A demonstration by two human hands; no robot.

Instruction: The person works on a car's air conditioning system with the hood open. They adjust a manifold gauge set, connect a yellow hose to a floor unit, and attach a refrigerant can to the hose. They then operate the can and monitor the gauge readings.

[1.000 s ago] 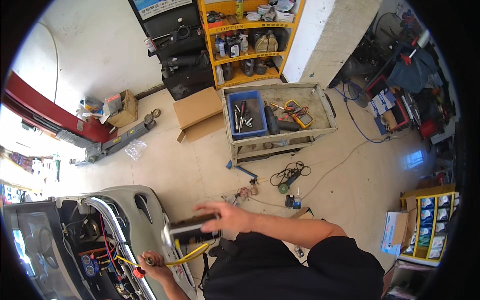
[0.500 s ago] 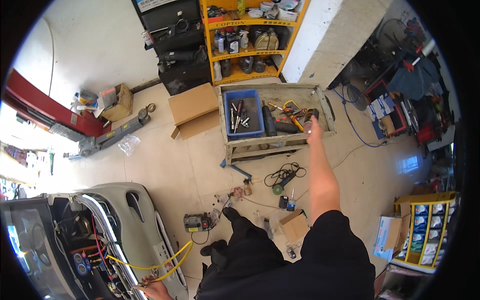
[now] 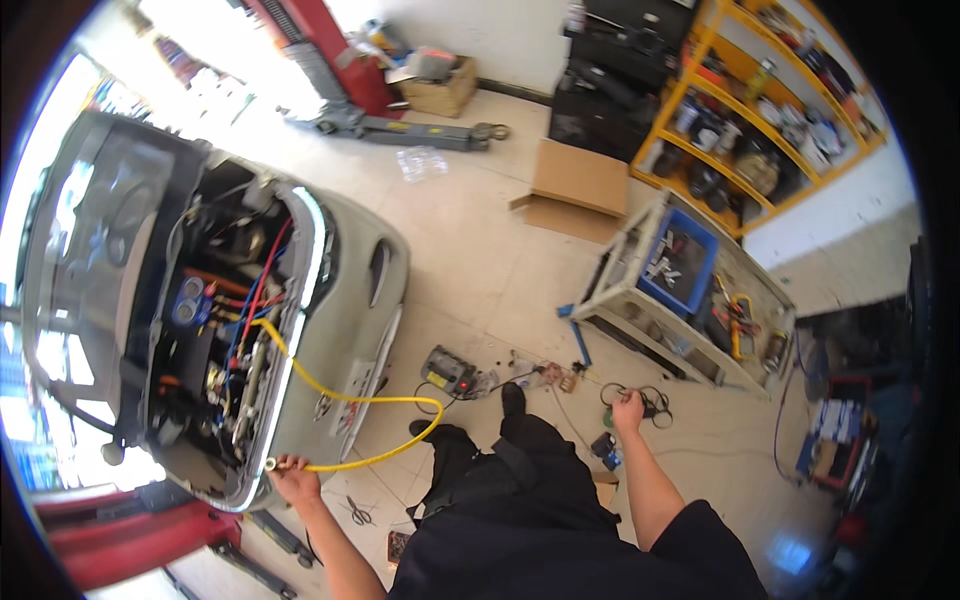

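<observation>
My left hand (image 3: 296,482) is closed around the end of a yellow hose (image 3: 415,401), beside the front edge of the car (image 3: 365,225). From there the hose loops out past the bumper and back into the engine bay, toward a gauge set with blue dials (image 3: 188,303) and red and blue hoses. My right hand (image 3: 628,412) hangs over the floor at the right, above a corded angle grinder (image 3: 652,405). Its fingers are curled together; whatever they hold, if anything, is too small to tell. A jar-like cylinder (image 3: 775,350) stands on the cart's near right end.
The tool cart (image 3: 690,368) carries a blue bin (image 3: 690,262) of tools. Beside it lies an open cardboard box (image 3: 575,190), with a yellow shelf (image 3: 745,190) behind. A grey machine (image 3: 448,371) and cables lie by my feet. A lift arm (image 3: 420,132) reaches across the floor.
My view has swung left toward the car. My right hand has come back from the cart, and the cylinder it was at now stands there. My left hand still holds the yellow hose.
</observation>
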